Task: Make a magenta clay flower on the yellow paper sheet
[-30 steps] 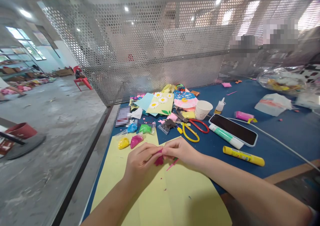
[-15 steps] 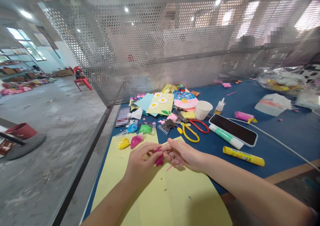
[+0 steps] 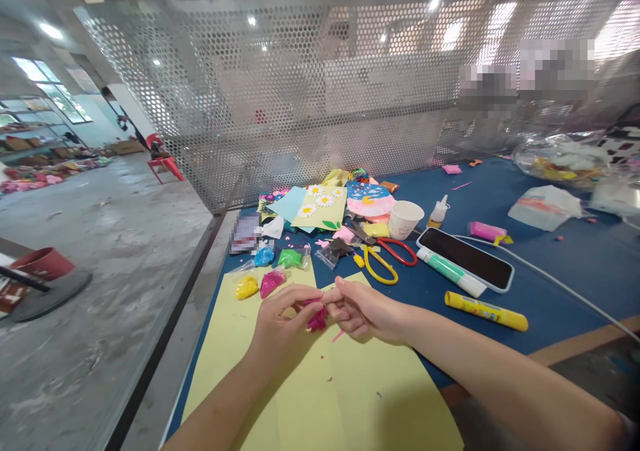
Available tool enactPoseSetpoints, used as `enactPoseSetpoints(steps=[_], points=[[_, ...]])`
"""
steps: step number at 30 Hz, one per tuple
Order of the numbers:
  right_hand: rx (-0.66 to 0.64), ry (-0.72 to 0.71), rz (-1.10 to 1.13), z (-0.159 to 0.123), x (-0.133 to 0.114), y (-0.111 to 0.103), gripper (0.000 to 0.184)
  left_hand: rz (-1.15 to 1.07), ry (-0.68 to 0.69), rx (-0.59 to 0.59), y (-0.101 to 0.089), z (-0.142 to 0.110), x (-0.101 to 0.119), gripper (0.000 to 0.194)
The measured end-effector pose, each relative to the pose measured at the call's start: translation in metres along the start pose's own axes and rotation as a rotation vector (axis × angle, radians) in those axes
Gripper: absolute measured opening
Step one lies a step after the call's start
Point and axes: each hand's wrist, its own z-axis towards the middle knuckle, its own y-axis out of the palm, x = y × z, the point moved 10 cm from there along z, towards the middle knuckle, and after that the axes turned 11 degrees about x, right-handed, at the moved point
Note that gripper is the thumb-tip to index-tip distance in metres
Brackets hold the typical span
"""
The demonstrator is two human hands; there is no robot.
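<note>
Magenta clay [image 3: 317, 320], 1 piece: pinched between thumb and fingers of the left hand [image 3: 280, 316]. Right hand [image 3: 367, 310]: fingers curled, meeting left fingertips; cannot tell whether gripping.

Mesh screen [image 3: 300, 84], twelve o'clock: metal, gleaming
Bag [image 3: 563, 158], two o'clock: plastic, glinting
Yellow sheet [image 3: 345, 398], six o'clock: paper, lying matt
Magenta piece [image 3: 317, 320]: looking matt from here

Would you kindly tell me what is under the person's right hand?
Yellow paper reaches under the right hand, and part of a pink strip shows beside the hand; whatever else the hand covers cannot be seen.
</note>
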Motion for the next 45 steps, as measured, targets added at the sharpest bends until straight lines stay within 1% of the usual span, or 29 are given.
enactPoseSetpoints(steps=[3,6,11,16,19,21,22,24,25,26,28,30,32,39,41,45], points=[[-0.016,-0.012,-0.002,0.000,0.000,0.001,0.045,-0.009,0.029,-0.029,0.002,0.001,0.003,0.017],[-0.021,-0.010,-0.001,0.000,0.000,0.000,0.046,0.004,0.046,-0.010,0.001,0.001,0.004,0.016],[-0.050,-0.021,0.003,0.000,0.001,0.002,0.044,-0.001,0.073,-0.033,0.004,0.000,0.007,0.016],[-0.042,-0.013,-0.016,0.000,0.001,0.002,0.044,0.013,0.100,-0.038,0.004,0.000,0.008,0.011],[-0.034,-0.008,-0.019,0.000,0.000,0.003,0.042,0.017,0.090,-0.050,0.006,-0.001,0.005,0.012],[-0.014,0.002,-0.032,0.000,0.000,0.003,0.042,0.038,0.077,-0.036,0.005,-0.002,0.001,0.010],[-0.003,0.013,-0.039,-0.001,0.000,0.003,0.043,0.047,0.062,-0.029,0.004,-0.003,-0.001,0.013],[0.014,0.034,-0.047,-0.001,0.001,0.003,0.044,0.051,0.022,-0.020,0.003,-0.004,-0.006,0.023],[0.014,0.035,-0.045,-0.002,0.000,0.003,0.044,0.050,0.009,-0.016,0.003,-0.004,-0.007,0.024],[0.008,0.028,-0.042,-0.002,0.000,0.004,0.044,0.047,0.008,-0.012,0.002,-0.004,-0.006,0.021],[-0.011,0.004,-0.039,-0.001,-0.001,0.005,0.043,0.033,0.050,0.005,0.001,-0.003,0.000,0.010],[-0.022,-0.007,-0.047,-0.001,0.000,0.005,0.044,0.002,0.109,0.014,0.001,-0.002,0.009,0.010],[-0.019,-0.004,-0.062,-0.001,0.001,0.005,0.044,-0.027,0.137,0.017,0.001,-0.002,0.014,0.011],[-0.016,-0.022,-0.055,-0.004,-0.003,0.006,0.039,0.008,0.115,-0.001,0.003,-0.001,0.012,0.011],[-0.019,-0.023,-0.052,-0.004,-0.003,0.005,0.039,0.000,0.115,0.006,0.003,-0.001,0.012,0.011],[-0.010,-0.015,-0.069,-0.005,-0.002,0.004,0.039,-0.023,0.099,-0.022,0.004,-0.002,0.008,0.013]])
